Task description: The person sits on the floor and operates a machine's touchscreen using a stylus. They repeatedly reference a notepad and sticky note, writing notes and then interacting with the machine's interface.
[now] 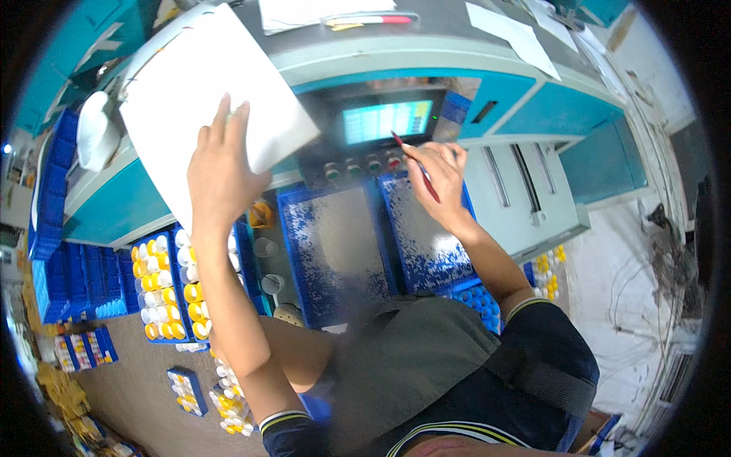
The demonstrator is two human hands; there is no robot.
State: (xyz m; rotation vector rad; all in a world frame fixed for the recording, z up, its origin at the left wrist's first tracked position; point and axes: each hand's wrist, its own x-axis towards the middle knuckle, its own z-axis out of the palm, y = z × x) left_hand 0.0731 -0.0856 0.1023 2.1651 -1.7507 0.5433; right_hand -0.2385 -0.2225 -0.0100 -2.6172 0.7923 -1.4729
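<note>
My left hand lies palm down over a large white sheet or board at the left, its fingers stretched out. My right hand grips a slim dark red pen. The pen's tip is close to the lit screen of a dark control panel; I cannot tell whether it touches. Just under the screen runs a row of round buttons. Below the panel lie a left blue tray and a right blue tray, both covered with many small pale pieces.
Blue bins with white and yellow bottles stand at the left, beyond my left forearm. More bottles are on the floor. A pale cabinet with slots is at the right. Papers and a red-and-white pen lie on the upper counter.
</note>
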